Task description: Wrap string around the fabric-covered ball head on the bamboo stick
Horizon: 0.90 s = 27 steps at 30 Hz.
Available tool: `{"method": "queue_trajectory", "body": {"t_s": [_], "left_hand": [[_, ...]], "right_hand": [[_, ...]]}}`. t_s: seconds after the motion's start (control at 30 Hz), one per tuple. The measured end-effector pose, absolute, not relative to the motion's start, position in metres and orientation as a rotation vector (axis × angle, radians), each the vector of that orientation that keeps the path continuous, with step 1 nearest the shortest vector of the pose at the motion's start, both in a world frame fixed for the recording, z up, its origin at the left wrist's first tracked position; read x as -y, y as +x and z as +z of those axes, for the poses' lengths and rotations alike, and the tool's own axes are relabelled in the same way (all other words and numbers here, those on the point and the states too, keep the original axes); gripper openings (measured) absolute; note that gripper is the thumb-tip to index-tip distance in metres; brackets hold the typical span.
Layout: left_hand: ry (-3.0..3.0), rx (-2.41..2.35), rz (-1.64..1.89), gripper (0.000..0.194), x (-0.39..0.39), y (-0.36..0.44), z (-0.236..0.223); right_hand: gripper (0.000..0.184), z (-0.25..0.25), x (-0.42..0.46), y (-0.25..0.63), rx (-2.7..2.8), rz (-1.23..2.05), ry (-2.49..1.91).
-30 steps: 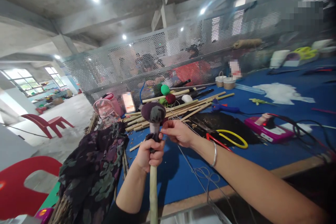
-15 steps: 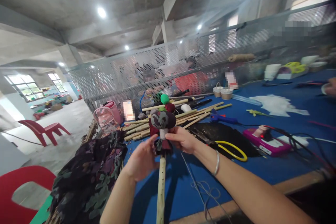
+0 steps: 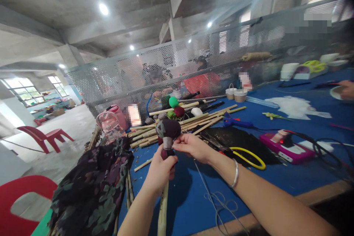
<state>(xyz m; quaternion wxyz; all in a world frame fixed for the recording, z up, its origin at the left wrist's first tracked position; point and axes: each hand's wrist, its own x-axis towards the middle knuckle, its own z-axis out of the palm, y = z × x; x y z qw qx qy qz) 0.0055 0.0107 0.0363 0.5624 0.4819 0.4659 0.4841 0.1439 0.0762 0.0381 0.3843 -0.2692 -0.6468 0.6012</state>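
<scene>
Dark cloth, bunched into a round head (image 3: 173, 129), tops a pale stick (image 3: 163, 210) held above the table (image 3: 185, 210). The left hand (image 3: 160, 171) is clenched around its neck; the right (image 3: 193, 147) has its fingers pinched beside the grey band (image 3: 167, 143) — whether on the cord (image 3: 204, 183), I cannot tell. Close work at the band seems in hand, calling for a steady left grip. Loose cord loops could snag; sticks (image 3: 149, 133) crowd behind — yellow-handled scissors (image 3: 262, 166) lie to the right.

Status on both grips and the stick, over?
Left grip closed round stick below padded head. Right grip pinched beside grey binding. Loose cord near right grip; scissors beyond.
</scene>
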Motion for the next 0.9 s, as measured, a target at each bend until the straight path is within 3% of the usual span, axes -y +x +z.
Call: {"method": "queue_trajectory", "body": {"t_s": [0.3, 0.57, 0.77, 0.9], "left_hand": [[0.954, -1.018, 1.119, 0.028, -0.003, 0.0, 0.042], [0.88, -0.75, 1.128, 0.028, -0.002, -0.005, 0.039], [0.733, -0.413, 0.868, 0.01, -0.011, -0.012, 0.023], [0.681, -0.356, 0.731, 0.014, -0.017, -0.016, 0.021]], "right_hand": [[0.023, 0.037, -0.066, 0.134, 1.613, 1.584, -0.613], [0.03, 0.03, -0.07, 0.128, 1.384, 1.837, -0.544], [0.029, 0.023, -0.071, 0.131, 1.254, 2.187, -0.432], [0.027, 0.018, -0.076, 0.135, 1.265, 2.205, -0.413]]}}
